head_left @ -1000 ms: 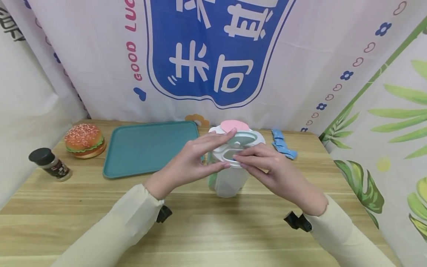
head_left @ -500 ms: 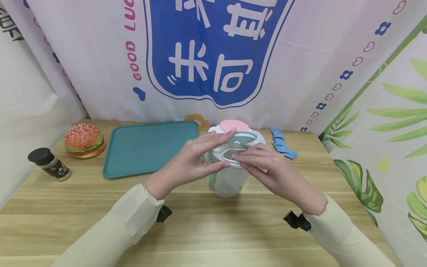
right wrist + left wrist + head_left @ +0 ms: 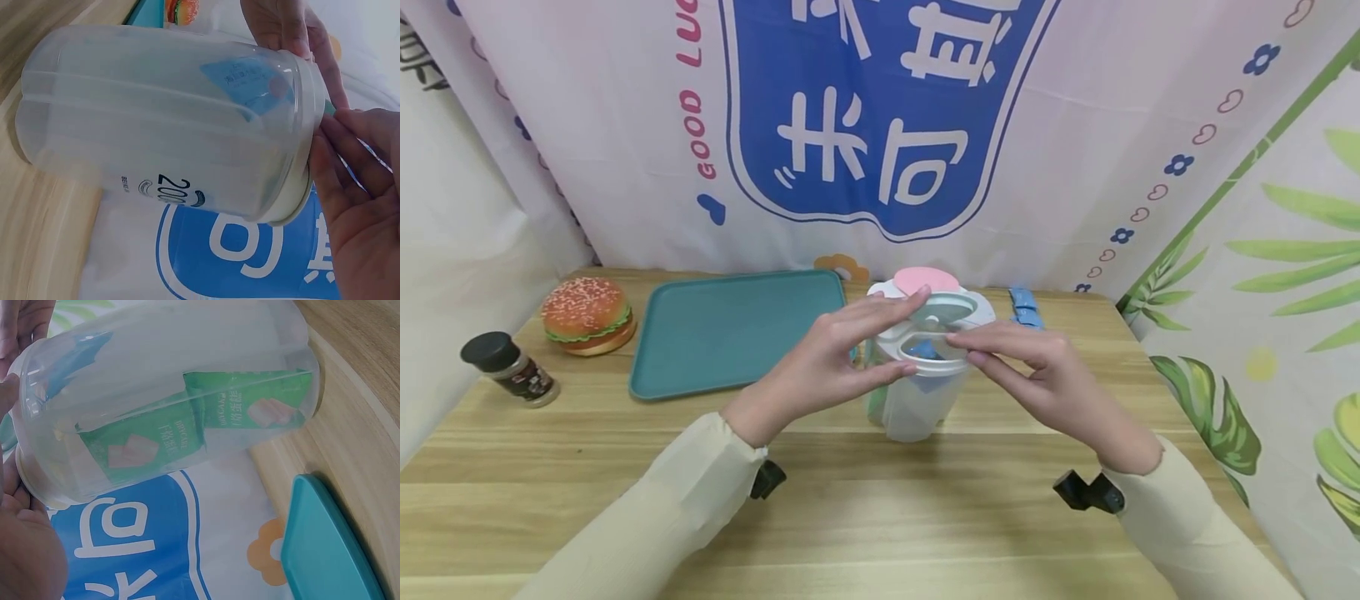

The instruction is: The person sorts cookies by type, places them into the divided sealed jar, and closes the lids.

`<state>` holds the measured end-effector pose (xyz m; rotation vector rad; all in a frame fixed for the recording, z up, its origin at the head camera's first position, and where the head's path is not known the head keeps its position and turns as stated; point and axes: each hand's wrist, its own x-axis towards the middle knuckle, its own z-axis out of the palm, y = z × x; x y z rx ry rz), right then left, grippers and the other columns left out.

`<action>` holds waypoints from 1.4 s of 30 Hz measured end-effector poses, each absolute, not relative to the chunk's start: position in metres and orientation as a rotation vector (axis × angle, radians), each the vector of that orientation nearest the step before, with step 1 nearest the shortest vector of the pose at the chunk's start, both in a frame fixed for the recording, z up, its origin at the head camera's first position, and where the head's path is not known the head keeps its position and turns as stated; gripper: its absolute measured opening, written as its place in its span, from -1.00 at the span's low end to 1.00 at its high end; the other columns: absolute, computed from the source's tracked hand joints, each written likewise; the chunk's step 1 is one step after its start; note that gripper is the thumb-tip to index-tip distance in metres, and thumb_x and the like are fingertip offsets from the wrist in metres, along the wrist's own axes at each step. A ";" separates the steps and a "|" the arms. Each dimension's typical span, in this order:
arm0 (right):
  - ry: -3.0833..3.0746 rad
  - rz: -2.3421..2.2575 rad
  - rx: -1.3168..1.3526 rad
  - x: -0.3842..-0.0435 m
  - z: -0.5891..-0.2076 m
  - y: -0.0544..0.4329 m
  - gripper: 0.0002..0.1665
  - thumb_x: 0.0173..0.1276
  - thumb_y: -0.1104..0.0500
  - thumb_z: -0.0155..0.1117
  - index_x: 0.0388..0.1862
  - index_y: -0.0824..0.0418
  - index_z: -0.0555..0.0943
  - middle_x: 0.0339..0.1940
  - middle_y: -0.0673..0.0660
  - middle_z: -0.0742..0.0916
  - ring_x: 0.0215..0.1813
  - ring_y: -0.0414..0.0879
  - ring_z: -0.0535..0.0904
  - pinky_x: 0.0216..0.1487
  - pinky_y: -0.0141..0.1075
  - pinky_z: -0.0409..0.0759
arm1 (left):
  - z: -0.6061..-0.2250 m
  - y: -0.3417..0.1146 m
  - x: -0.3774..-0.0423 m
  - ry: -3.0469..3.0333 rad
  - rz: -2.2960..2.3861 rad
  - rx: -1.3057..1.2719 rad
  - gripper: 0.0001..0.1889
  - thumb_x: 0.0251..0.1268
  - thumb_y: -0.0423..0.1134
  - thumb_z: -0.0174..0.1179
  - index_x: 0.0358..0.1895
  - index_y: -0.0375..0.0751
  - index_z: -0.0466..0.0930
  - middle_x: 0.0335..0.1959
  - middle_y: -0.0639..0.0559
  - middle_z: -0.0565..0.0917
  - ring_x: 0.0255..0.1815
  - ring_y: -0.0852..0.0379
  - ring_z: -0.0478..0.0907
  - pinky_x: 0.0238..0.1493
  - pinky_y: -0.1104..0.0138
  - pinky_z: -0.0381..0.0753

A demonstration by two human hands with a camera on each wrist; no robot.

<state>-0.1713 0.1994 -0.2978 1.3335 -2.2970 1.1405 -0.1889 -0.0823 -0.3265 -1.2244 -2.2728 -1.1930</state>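
Note:
A clear plastic storage container (image 3: 917, 408) with a white lid stands upright, one oval opening uncovered at its front. My left hand (image 3: 831, 354) holds the lid, thumb at the near rim and fingers across the top. Inside, just below the opening, a blue packet (image 3: 250, 84) shows through the wall. My right hand (image 3: 1033, 367) is at the lid's right rim, fingers fairly straight, thumb beneath them, with nothing between them. Green snack packets (image 3: 247, 403) lie in another compartment. The pink flap (image 3: 922, 281) covers a rear section, and a grey-green flap (image 3: 946, 308) sits beside the opening.
A teal tray (image 3: 737, 333) lies left of the container. Further left are a toy hamburger (image 3: 587, 315) and a black-capped seasoning jar (image 3: 512, 371). More blue packets (image 3: 1025, 308) lie at the back right, partly behind my right hand. A printed curtain (image 3: 647, 192) hangs behind the table.
My right hand has drawn back to the right from the opening and let go of the blue packet, which now shows inside the container. The left hand stays on the lid.

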 end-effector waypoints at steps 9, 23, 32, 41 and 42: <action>-2.192 1.435 1.157 -0.181 -0.304 0.234 -0.72 0.40 0.61 0.21 0.01 0.50 0.73 0.05 -0.03 0.86 0.10 -0.28 0.79 0.12 -0.44 0.77 | -0.326 -0.081 -0.189 -2.268 -1.209 -1.206 -0.22 0.28 -0.18 0.50 0.56 -0.08 0.40 0.49 0.00 0.58 0.55 -0.01 0.48 0.64 0.01 0.39; -2.676 1.057 0.452 -0.231 -0.351 0.311 -0.68 0.65 0.14 0.18 0.13 0.30 0.74 0.03 0.29 0.83 -0.06 -0.49 0.68 -0.10 -0.72 0.60 | -0.325 -0.081 -0.188 -2.248 -1.221 -1.219 -0.23 0.28 -0.20 0.51 0.55 -0.11 0.41 0.48 0.00 0.58 0.54 0.01 0.49 0.67 0.06 0.36; -2.931 0.903 0.327 -0.269 -0.391 0.341 -0.58 0.67 0.16 0.11 0.25 0.48 0.58 0.16 0.50 0.72 0.21 0.40 0.65 0.26 0.26 0.66 | -0.325 -0.082 -0.189 -2.274 -1.219 -1.212 -0.22 0.29 -0.19 0.50 0.57 -0.07 0.40 0.51 0.05 0.55 0.56 0.03 0.46 0.67 0.10 0.35; -3.016 0.882 0.420 -0.290 -0.412 0.351 -0.53 0.61 0.33 0.12 0.39 0.55 0.43 0.33 0.59 0.59 0.37 0.47 0.53 0.45 0.32 0.49 | -0.325 -0.082 -0.189 -2.270 -1.216 -1.226 -0.21 0.29 -0.18 0.50 0.57 -0.09 0.39 0.51 0.04 0.55 0.55 0.04 0.48 0.64 0.12 0.41; -3.023 0.883 0.424 -0.292 -0.414 0.350 -0.51 0.61 0.34 0.12 0.40 0.56 0.41 0.34 0.59 0.58 0.37 0.48 0.52 0.46 0.32 0.48 | -0.324 -0.082 -0.189 -2.273 -1.213 -1.221 -0.21 0.29 -0.18 0.50 0.57 -0.09 0.39 0.51 0.04 0.55 0.55 0.04 0.48 0.64 0.13 0.41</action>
